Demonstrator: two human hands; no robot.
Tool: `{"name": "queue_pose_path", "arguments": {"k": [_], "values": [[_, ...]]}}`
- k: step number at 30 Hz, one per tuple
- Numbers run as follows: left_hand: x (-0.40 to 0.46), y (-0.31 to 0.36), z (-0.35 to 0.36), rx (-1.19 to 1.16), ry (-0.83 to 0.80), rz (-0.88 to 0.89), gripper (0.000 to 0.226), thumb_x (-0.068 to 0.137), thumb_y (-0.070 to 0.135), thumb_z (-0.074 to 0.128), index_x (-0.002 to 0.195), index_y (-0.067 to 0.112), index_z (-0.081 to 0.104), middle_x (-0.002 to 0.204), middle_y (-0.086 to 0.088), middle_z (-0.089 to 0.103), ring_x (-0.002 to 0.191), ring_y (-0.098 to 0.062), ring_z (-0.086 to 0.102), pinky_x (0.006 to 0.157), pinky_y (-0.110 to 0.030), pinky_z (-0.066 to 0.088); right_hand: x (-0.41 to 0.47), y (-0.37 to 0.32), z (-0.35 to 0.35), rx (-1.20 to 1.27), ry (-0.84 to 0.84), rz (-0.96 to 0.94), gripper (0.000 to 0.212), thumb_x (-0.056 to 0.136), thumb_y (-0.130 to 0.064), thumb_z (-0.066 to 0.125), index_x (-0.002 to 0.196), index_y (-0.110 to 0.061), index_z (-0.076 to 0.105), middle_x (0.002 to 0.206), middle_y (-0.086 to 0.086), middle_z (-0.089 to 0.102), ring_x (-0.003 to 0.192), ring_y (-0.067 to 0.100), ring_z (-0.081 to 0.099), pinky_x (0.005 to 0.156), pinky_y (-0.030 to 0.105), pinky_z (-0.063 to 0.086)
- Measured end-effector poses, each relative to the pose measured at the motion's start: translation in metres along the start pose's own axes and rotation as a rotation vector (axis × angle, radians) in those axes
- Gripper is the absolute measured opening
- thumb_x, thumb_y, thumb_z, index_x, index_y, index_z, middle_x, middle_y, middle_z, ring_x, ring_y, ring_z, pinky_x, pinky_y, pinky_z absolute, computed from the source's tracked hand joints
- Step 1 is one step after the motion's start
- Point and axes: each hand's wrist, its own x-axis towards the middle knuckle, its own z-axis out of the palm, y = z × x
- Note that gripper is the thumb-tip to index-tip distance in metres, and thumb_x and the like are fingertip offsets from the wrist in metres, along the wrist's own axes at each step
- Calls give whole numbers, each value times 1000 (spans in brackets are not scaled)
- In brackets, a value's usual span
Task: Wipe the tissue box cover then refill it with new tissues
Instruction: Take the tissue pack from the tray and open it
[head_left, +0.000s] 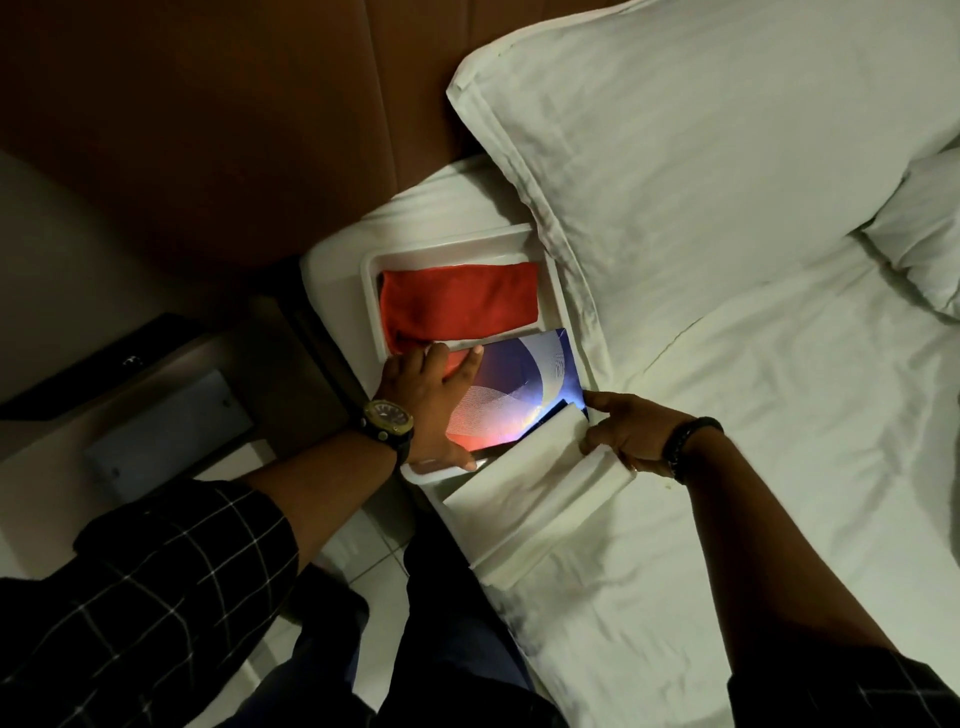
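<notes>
A tissue box cover (519, 384) with a blue, red and white swirl pattern lies in a white tray (370, 291) on the bed corner. My left hand (431, 400), with a watch on the wrist, grips the cover's left end. My right hand (628, 436) holds a thick stack of white tissues (535, 499) with one end at the cover's open right end. A folded red cloth (462, 299) lies in the tray just beyond the cover.
A large white pillow (701, 140) overlaps the tray's far right edge. A white bed sheet (753, 493) spreads to the right. A brown padded headboard (234, 104) rises behind. A bedside table (156, 405) stands to the left over tiled floor.
</notes>
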Motion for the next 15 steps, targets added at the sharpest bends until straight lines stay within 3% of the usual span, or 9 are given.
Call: {"name": "queue_pose_path", "arguments": {"k": [2,4,7,9,11,13,15], "values": [[0,0,2,37,-20,3,145,32,93,56,152,27,10,136,-12,36,114,-34,42,95,-45,39,-10,-1,-5,-85,80,-26,74,78,2,64,141,-29,44,71,4,72,56,23,51,50,29,45],[-1,2,2,42,-57,-1,145,36,92,59,153,27,5,148,-16,26,129,-38,33,106,-51,31,-24,-1,-12,-100,146,-82,76,79,2,66,145,-24,39,58,-5,65,50,15,48,46,26,41],[2,1,-4,-85,-122,-31,130,52,89,58,154,32,1,160,-12,7,145,-38,11,117,-55,11,-56,-14,-14,-146,223,-198,75,77,-3,71,143,-25,43,71,-7,67,58,13,59,51,24,46],[5,-1,-14,-330,-112,-84,110,66,82,57,154,32,12,163,-8,4,148,-34,4,120,-52,7,-79,-32,-9,-178,260,-279,73,77,-8,75,139,-28,46,81,-3,66,59,10,60,49,19,45],[3,0,-26,-671,-4,-187,94,75,73,58,151,28,26,162,-8,10,149,-28,8,120,-44,15,-100,-54,0,-172,274,-369,67,77,-12,77,136,-28,50,77,0,63,54,11,56,47,18,44],[0,-1,-40,-1025,123,-326,80,80,68,58,146,25,39,157,-5,27,144,-22,25,114,-31,25,-120,-77,12,-129,272,-483,59,78,-10,76,132,-25,56,74,5,59,57,17,54,48,23,43],[-5,-13,-58,-1397,193,-474,70,84,68,52,136,23,51,144,-3,49,128,-18,49,105,-33,41,-137,-102,27,-29,213,-619,52,80,0,72,125,-24,61,80,11,59,68,23,55,58,34,45]]}}
